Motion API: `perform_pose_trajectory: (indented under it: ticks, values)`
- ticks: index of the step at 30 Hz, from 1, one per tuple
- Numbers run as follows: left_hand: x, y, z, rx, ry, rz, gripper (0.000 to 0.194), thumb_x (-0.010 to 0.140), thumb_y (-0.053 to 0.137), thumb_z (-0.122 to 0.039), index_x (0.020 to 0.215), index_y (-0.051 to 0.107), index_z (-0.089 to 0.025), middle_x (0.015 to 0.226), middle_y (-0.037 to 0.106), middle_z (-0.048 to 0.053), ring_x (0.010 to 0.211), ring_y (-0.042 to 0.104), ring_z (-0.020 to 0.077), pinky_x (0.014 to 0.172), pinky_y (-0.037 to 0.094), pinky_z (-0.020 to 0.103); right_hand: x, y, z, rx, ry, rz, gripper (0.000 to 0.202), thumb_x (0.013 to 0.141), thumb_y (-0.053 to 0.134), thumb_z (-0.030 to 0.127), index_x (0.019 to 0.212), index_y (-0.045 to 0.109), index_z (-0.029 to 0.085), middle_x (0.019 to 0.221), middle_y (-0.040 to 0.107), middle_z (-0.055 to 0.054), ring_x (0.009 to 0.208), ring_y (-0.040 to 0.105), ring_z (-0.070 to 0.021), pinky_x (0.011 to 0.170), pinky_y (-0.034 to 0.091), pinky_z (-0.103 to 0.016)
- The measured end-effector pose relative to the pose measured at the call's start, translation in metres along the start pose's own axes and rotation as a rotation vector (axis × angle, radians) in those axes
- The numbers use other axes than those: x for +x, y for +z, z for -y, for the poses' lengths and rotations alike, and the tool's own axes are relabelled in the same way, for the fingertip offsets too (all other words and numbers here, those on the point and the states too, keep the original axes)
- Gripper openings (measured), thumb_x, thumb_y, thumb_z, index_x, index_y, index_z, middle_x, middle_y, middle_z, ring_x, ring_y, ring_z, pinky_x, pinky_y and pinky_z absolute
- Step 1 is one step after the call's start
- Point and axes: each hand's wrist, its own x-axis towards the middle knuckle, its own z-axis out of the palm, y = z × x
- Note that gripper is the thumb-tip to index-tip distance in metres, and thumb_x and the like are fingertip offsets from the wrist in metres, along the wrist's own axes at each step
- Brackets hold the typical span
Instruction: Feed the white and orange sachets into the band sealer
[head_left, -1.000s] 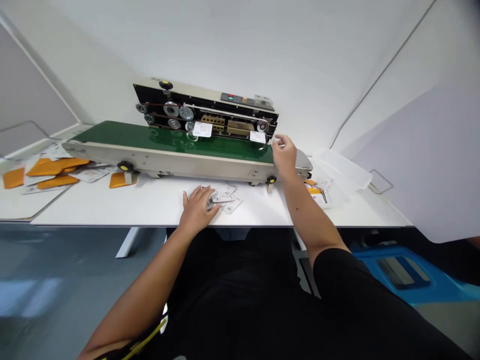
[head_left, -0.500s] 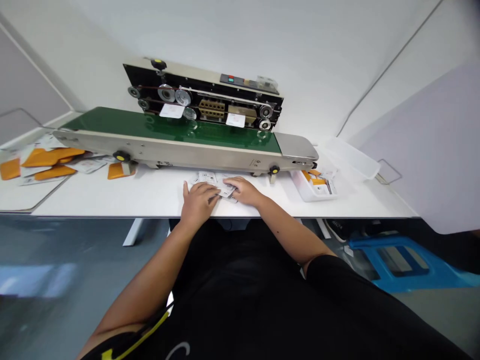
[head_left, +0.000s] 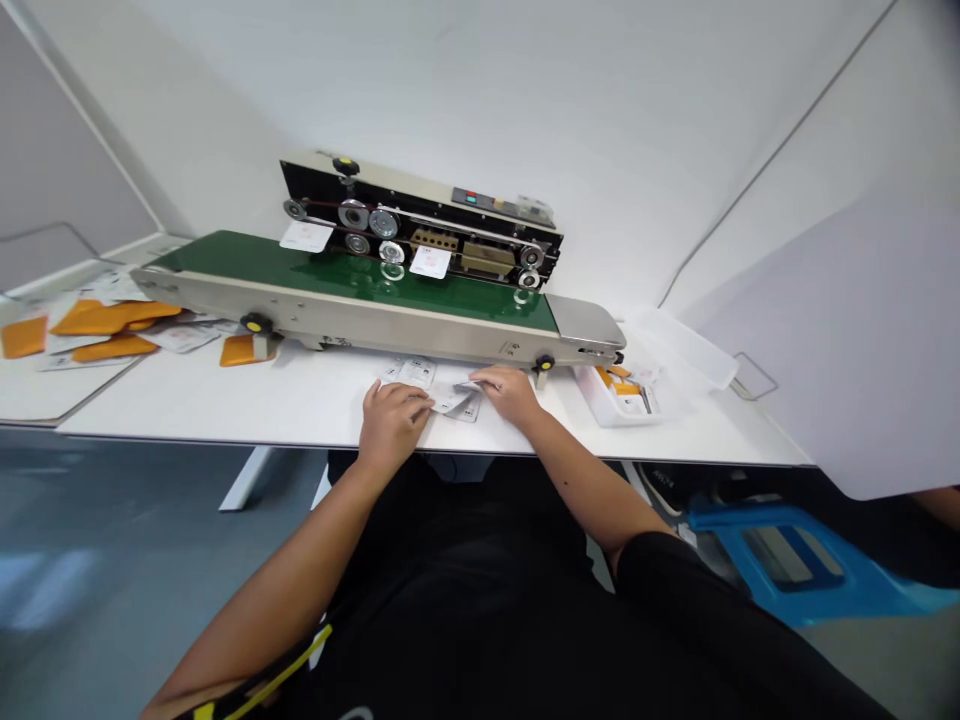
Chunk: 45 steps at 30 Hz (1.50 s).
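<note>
Between my hands is a small flat white packet with dark print, lying tilted over other packets. My left hand pinches its left end with curled fingers. At its right end, my right hand has thumb and fingers closed on the edge, which is raised a little. Beneath and behind lie several similar printed packets on the white table, partly covered by the held one.
Behind my hands stands a band sealer with a green conveyor belt; two white packets hang in its rollers. Orange and white packets pile up at left. A white bin with packets and an empty-looking clear tray stand right.
Both packets in the sealer have travelled left along it. My right fingers have come up to the held packet's right edge and lifted it. The camera view has shifted slightly.
</note>
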Motion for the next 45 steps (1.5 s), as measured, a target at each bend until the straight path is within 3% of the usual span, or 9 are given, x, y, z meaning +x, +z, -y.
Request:
perform_pose_trajectory:
  ticks: [3,9,13,19,25,33,38,41,45]
  values:
    - [-0.001,0.000,0.000,-0.004,-0.005,0.004,0.016,0.094,0.066,-0.027,0.091,0.081,-0.030,0.105,0.080,0.003,0.110,0.068,0.0310,0.120,0.031,0.063,0.006,-0.033,0.007,0.107,0.081,-0.167,0.023,0.095,0.064,0.033,0.110,0.081,0.028,0.111,0.080,-0.005,0.106,0.073,-0.0236,0.103,0.057,-0.041]
    - [-0.001,0.000,0.001,0.002,0.009,-0.003,0.016,0.093,0.065,-0.027,0.088,0.080,-0.029,0.105,0.080,0.004,0.108,0.069,0.0305,0.121,0.031,0.062,0.071,-0.134,-0.031,0.208,0.338,-0.591,0.066,0.095,0.064,0.036,0.156,0.045,0.022,0.106,0.072,-0.008,0.091,0.069,-0.0190,0.082,0.061,-0.034]
    - [-0.001,0.000,0.001,0.022,0.013,0.008,0.016,0.093,0.066,-0.027,0.087,0.080,-0.029,0.106,0.080,0.003,0.109,0.069,0.0307,0.121,0.032,0.062,0.117,-0.163,-0.071,0.241,0.568,-0.597,0.077,0.087,0.070,0.021,0.156,0.038,0.015,0.088,0.069,-0.003,0.060,0.057,-0.0120,0.060,0.055,-0.027]
    - [0.000,0.000,0.002,0.014,0.007,-0.008,0.017,0.093,0.066,-0.027,0.089,0.082,-0.029,0.106,0.078,0.005,0.106,0.069,0.0304,0.118,0.035,0.060,0.151,-0.162,-0.089,0.233,0.667,-0.526,0.063,0.084,0.074,0.019,0.143,0.050,0.015,0.083,0.065,0.000,0.061,0.055,-0.0113,0.060,0.054,-0.027]
    - [-0.004,-0.004,0.006,-0.054,-0.068,-0.077,0.022,0.100,0.062,-0.037,0.098,0.082,-0.028,0.077,0.071,0.005,0.082,0.067,0.0242,0.098,0.051,0.046,0.101,-0.138,-0.036,-0.112,0.240,-0.766,0.038,0.101,0.052,0.037,0.133,0.062,0.019,0.114,0.066,-0.010,0.102,0.066,-0.0196,0.093,0.056,-0.037]
    - [-0.008,-0.012,0.004,-0.234,-0.061,-0.145,0.022,0.102,0.058,-0.030,0.104,0.080,-0.028,0.106,0.081,0.002,0.119,0.071,0.0233,0.122,0.043,0.050,0.007,-0.036,0.049,0.275,0.271,0.333,0.040,0.087,0.076,0.040,0.123,0.075,0.022,0.116,0.077,-0.008,0.089,0.068,-0.0184,0.079,0.056,-0.031]
    - [-0.009,-0.013,0.005,-0.299,-0.004,-0.140,0.024,0.102,0.057,-0.031,0.109,0.079,-0.025,0.111,0.081,0.004,0.121,0.071,0.0248,0.114,0.052,0.048,0.002,-0.009,0.054,0.595,0.475,0.637,0.028,0.081,0.080,0.035,0.103,0.074,0.017,0.072,0.072,-0.001,0.056,0.055,-0.0106,0.051,0.042,-0.021]
    - [-0.007,-0.013,0.004,-0.270,-0.014,-0.145,0.027,0.101,0.060,-0.034,0.122,0.075,-0.025,0.124,0.078,0.007,0.122,0.070,0.0258,0.110,0.054,0.047,0.016,-0.033,0.046,0.641,0.484,0.534,0.025,0.077,0.083,0.031,0.094,0.073,0.017,0.064,0.067,0.001,0.051,0.050,-0.0083,0.046,0.035,-0.019]
    - [-0.002,-0.013,0.001,-0.216,-0.028,-0.184,0.023,0.099,0.063,-0.034,0.119,0.073,-0.025,0.126,0.076,0.007,0.123,0.068,0.0273,0.113,0.051,0.051,0.054,-0.098,0.016,0.798,0.434,0.070,0.025,0.077,0.082,0.028,0.096,0.071,0.018,0.059,0.059,0.005,0.046,0.044,-0.0058,0.042,0.030,-0.016]
